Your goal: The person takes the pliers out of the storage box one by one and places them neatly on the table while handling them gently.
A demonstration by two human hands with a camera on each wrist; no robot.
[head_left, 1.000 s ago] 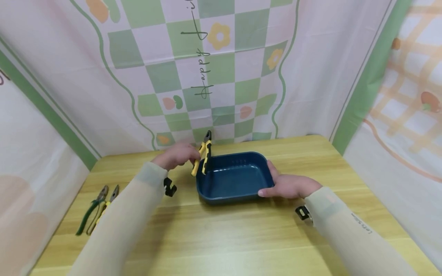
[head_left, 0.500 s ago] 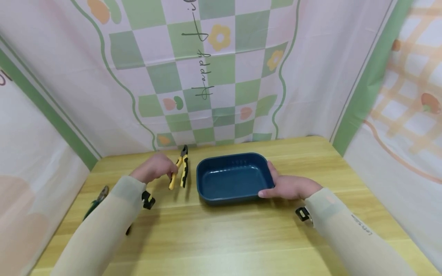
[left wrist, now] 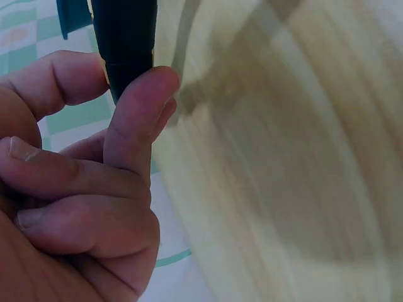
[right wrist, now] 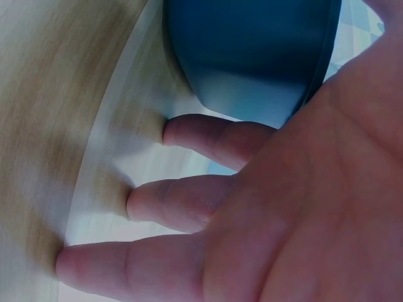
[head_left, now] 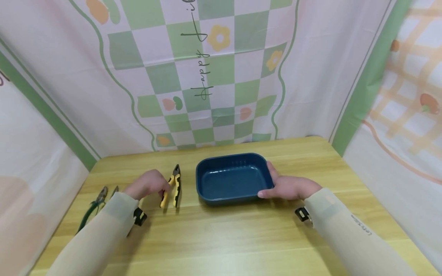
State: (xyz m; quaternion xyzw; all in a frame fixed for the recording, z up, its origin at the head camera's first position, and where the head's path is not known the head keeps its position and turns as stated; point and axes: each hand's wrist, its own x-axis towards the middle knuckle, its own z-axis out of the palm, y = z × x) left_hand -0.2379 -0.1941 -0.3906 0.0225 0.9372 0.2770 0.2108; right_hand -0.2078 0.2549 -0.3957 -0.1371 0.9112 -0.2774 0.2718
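Observation:
My left hand (head_left: 148, 184) pinches one handle of a pair of pliers (head_left: 177, 186) with yellow and black grips, jaws pointing away from me. The pliers hang close over the table, left of a dark blue rectangular tray (head_left: 235, 182). In the left wrist view, thumb and fingers press on either side of the dark handle (left wrist: 126, 38), with the other fingers folded in. My right hand (head_left: 290, 186) rests against the right end of the tray, thumb along its front corner. The right wrist view shows that hand's fingers (right wrist: 167, 196) spread out straight, tips down at the table.
On the left of the wooden table (head_left: 221, 245) lies a pair of green-handled pliers (head_left: 91, 211). Beside it another tool (head_left: 115, 190) is mostly hidden by my left sleeve. A patterned curtain (head_left: 221, 76) stands along the table's back edge, with more cloth at both sides.
My left hand has carried the yellow and black pliers from the tray's left rim leftward and toward me, lower over the table. The right hand and tray have stayed in place.

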